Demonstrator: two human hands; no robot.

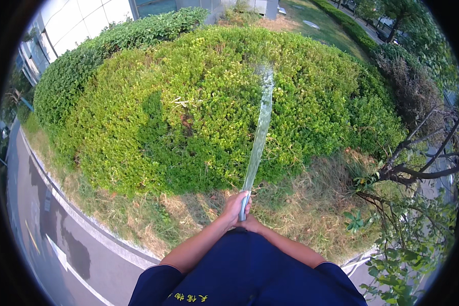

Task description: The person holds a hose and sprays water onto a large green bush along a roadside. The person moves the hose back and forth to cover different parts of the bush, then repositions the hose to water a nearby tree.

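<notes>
My left hand (232, 207) is wrapped round a pale grey hose (243, 211) close to its outlet, thumb along the top. Just below, against my dark blue shirt (250, 270), my right hand (250, 223) closes on the same hose; its fingers are partly hidden. A thick stream of water (259, 135) leaves the hose and arcs forward. It breaks up into splashes over the broad yellow-green hedge (204, 122) in front of me.
Dry grass (311, 199) lies between me and the hedge. A kerb (99, 232) and grey road (76, 245) with wet patches and a white arrow run along the left. Bare branches (418, 173) reach in from the right. A pale building (81, 20) stands at the far left.
</notes>
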